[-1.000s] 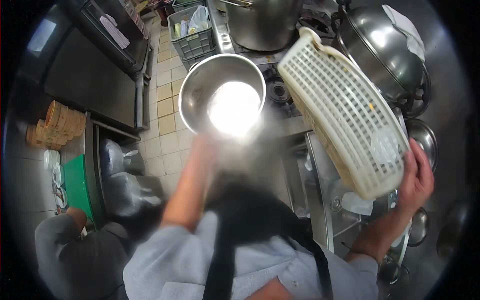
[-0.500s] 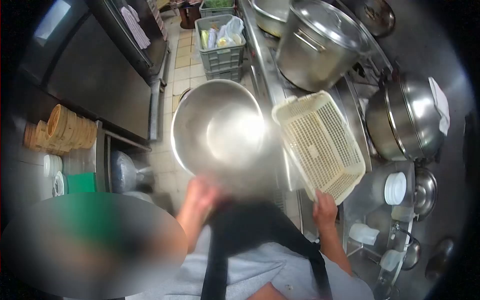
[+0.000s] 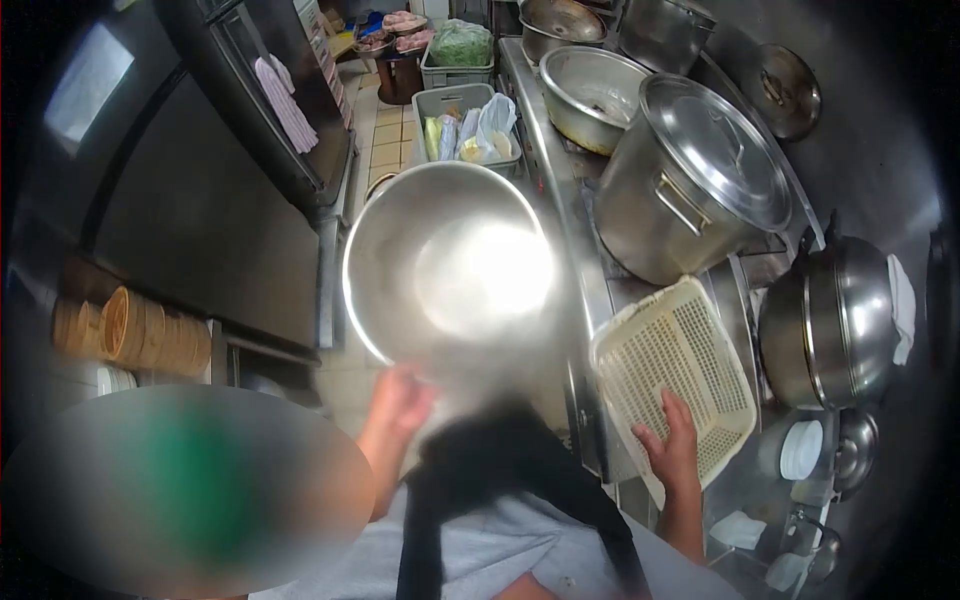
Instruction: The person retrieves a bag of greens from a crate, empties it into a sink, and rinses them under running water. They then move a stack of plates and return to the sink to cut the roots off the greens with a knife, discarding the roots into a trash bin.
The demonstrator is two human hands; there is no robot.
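Observation:
My left hand (image 3: 402, 396) is closed on the near rim of a large, shiny stainless steel mixing bowl (image 3: 400, 250), its inside tilted up toward me. The bowl is held out in front of my dark apron. At the right, my right hand (image 3: 675, 446) hovers over or lightly touches the near part of a cream plastic basket (image 3: 672, 335), with thumb and fingers apart. The basket is perforated, rectangular and slightly tilted. It sits at the stove counter, beside a tall lidded stockpot (image 3: 655, 215); what supports its underside is hidden.
Grey crates (image 3: 430, 100) with bagged goods and greens stand on the tiled aisle ahead. A wide metal basin (image 3: 565, 95) and a rounded lidded pot (image 3: 840, 320) line the right counter. Bamboo steamers (image 3: 135, 330) stand at left beside dark cabinet doors. A blurred oval hides the lower left.
My right hand has let go of the basket's rim and opened. The basket now sits lower in view beside the stockpot. My left hand still holds the bowl; the view has tilted upward.

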